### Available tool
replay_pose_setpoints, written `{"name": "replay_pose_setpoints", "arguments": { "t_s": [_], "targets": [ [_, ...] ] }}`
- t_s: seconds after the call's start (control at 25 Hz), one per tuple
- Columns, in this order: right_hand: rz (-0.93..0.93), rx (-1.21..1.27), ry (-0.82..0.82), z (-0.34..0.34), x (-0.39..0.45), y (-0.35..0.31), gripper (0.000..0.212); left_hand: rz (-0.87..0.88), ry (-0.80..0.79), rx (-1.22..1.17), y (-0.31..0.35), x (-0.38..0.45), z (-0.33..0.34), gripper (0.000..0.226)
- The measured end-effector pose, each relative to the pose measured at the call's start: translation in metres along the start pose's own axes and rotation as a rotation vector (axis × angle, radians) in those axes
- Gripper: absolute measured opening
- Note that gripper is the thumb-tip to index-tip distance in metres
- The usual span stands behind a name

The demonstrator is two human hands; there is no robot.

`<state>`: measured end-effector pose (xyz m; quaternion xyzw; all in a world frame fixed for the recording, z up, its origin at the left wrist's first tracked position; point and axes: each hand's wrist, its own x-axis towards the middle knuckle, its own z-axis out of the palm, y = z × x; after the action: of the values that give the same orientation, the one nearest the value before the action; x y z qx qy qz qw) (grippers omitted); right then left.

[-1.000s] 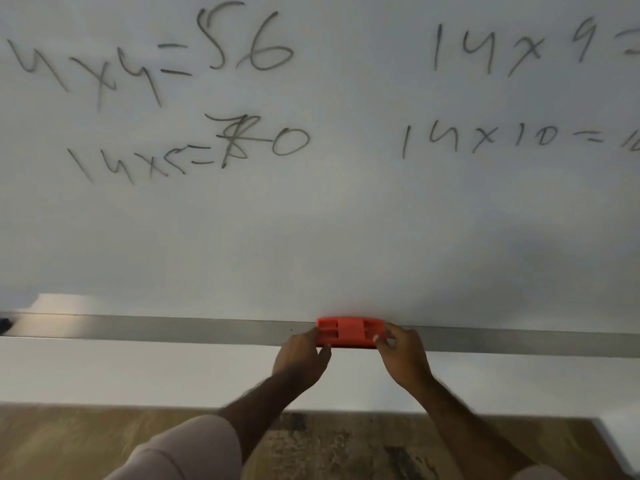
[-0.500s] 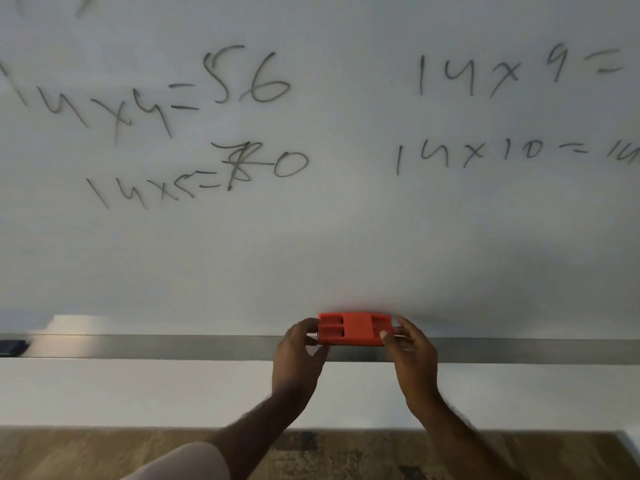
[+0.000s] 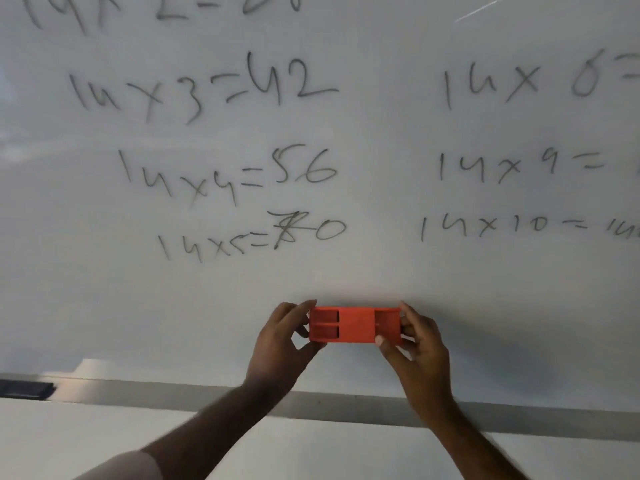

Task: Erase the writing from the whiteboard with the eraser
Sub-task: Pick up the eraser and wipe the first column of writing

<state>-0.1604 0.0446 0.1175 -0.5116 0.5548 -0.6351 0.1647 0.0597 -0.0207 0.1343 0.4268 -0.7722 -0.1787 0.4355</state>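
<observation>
I have the red eraser (image 3: 355, 324) pinched at both ends, my left hand (image 3: 280, 344) gripping its left end and my right hand (image 3: 417, 341) its right, held level against the whiteboard (image 3: 381, 265) near the bottom edge, under the writing (image 3: 242, 181) and above the tray (image 3: 138, 393).

ledge: grey metal ledge (image 3: 346, 407) runs level across the view | dark object (image 3: 26, 389): lies on the ledge at far left, too blurred to name | wall (image 3: 104, 434): pale, plain, below the ledge
</observation>
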Motion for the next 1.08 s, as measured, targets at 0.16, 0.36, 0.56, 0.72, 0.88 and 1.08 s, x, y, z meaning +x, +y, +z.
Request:
{"name": "replay_pose_setpoints", "arguments": {
  "t_s": [0.16, 0.36, 0.56, 0.72, 0.88, 1.08],
  "targets": [
    [-0.202, -0.116, -0.096, 0.008, 0.031, -0.038, 0.085, 0.148, 0.093, 0.105, 0.014, 0.033, -0.045, 0.061],
    [-0.552, -0.419, -0.071, 0.015, 0.075, -0.103, 0.09, 0.434, 0.277, 0.285, 0.04, 0.075, -0.093, 0.055],
    [-0.897, -0.748, 0.064, 0.024, 0.118, -0.171, 0.078, 0.586, 0.444, 0.35, 0.062, 0.118, -0.142, 0.052],
    [-1.098, -0.882, 0.146, 0.037, 0.145, -0.225, 0.075, 0.695, 0.509, 0.431, 0.077, 0.156, -0.198, 0.057],
    [-1.284, -0.989, 0.188, 0.056, 0.163, -0.279, 0.065, 0.756, 0.59, 0.492, 0.083, 0.184, -0.249, 0.06],
    [-1.328, -0.944, 0.117, 0.084, 0.182, -0.34, 0.058, 0.773, 0.695, 0.636, 0.073, 0.211, -0.32, 0.075]
  ]
}}
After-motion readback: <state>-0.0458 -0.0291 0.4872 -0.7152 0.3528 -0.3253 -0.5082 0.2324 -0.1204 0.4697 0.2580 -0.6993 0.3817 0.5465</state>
